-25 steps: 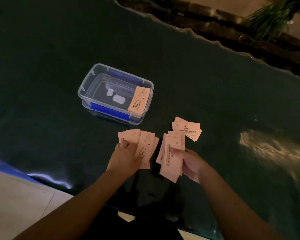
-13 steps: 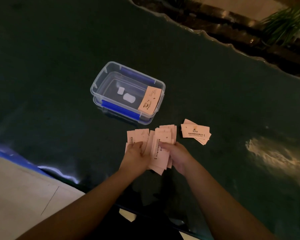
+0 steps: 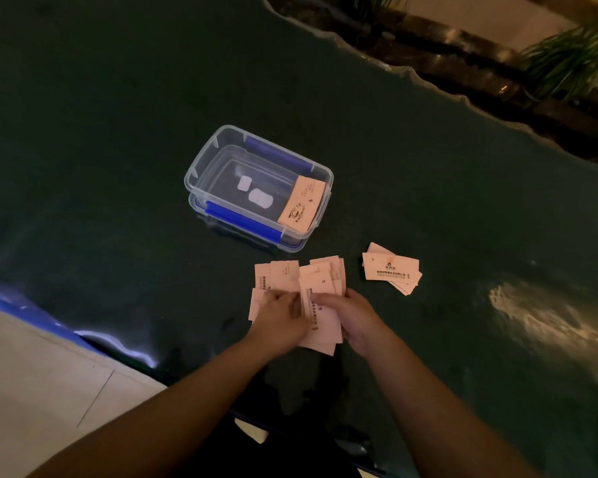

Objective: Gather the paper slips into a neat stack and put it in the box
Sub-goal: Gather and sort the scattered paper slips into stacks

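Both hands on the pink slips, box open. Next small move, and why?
Probably square the fanned slips between the left hand and right hand first: their edges splay unevenly. Then reach for the small pile lying apart on the right. The box already holds one slip.

Table top [image 3: 118,115]: dark green, glossy, smooth, possibly polished stone; glare patch at right of frame. Box [image 3: 201,163], centre frame: clear glossy plastic, opaque blue plastic clips. Paper slips [image 3: 321,326], lower centre: pale pink, matt, thin printed card. Second loose pile [image 3: 390,269], just right: same matt stock.
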The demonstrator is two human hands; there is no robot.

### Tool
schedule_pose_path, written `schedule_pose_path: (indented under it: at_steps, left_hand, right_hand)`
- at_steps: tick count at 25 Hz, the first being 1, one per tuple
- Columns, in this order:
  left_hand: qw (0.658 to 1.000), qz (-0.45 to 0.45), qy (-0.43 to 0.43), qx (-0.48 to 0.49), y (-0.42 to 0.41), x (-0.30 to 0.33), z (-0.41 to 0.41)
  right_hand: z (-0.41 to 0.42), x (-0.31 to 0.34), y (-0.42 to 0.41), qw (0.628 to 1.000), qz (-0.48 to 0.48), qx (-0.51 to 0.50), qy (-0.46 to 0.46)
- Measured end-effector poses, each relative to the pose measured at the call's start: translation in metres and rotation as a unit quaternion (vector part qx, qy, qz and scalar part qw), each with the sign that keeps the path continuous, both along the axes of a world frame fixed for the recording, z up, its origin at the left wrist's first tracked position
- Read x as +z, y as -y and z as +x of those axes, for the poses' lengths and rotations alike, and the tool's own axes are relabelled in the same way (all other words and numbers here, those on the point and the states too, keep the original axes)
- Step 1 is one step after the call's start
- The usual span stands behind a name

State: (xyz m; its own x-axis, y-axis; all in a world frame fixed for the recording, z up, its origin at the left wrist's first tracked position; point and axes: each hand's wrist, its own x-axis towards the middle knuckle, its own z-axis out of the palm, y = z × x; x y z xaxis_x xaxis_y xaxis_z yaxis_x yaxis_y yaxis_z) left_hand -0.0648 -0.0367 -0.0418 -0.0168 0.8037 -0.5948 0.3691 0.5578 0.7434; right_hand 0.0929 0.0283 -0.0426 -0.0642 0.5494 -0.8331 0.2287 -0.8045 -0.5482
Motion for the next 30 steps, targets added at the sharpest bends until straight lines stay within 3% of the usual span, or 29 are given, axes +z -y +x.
schedule_pose_path:
  at_steps: [7, 12, 15, 24, 27, 29, 30]
  left_hand:
    - [0.998, -0.006, 0.052, -0.033, -0.003, 0.003, 0.0]
    - [0.991, -0.019, -0.081, 0.103, 0.007, 0.002, -0.013]
    - [0.99, -0.047, -0.028, 0.128, 0.01, 0.005, -0.018]
    - [0.988, -0.045, 0.132, 0.073, 0.015, 0.012, 0.002]
    - [0.991, -0.004, 0.023, 0.13, 0.024, 0.008, -0.005]
    - [0.967, 0.0, -0.073, 0.245, 0.032, 0.005, -0.013]
    - [0.956, -0.023, -0.079, 0.283, 0.034, 0.005, -0.016]
  right_hand:
    - [0.01, -0.001, 0.009, 1.0, -0.008, -0.012, -0.009]
    - [0.034, 0.004, 0.017, 0.998, -0.01, -0.054, -0.031]
    - [0.039, 0.007, 0.017, 0.998, -0.004, -0.047, -0.043]
    - [0.02, 0.003, 0.015, 0.999, 0.024, -0.002, -0.038]
    - [0.023, 0.003, 0.011, 0.999, 0.015, 0.008, -0.04]
    - [0.023, 0.002, 0.008, 0.999, 0.024, 0.021, -0.032]
    - [0.023, 0.003, 0.006, 0.998, 0.034, 0.037, -0.025]
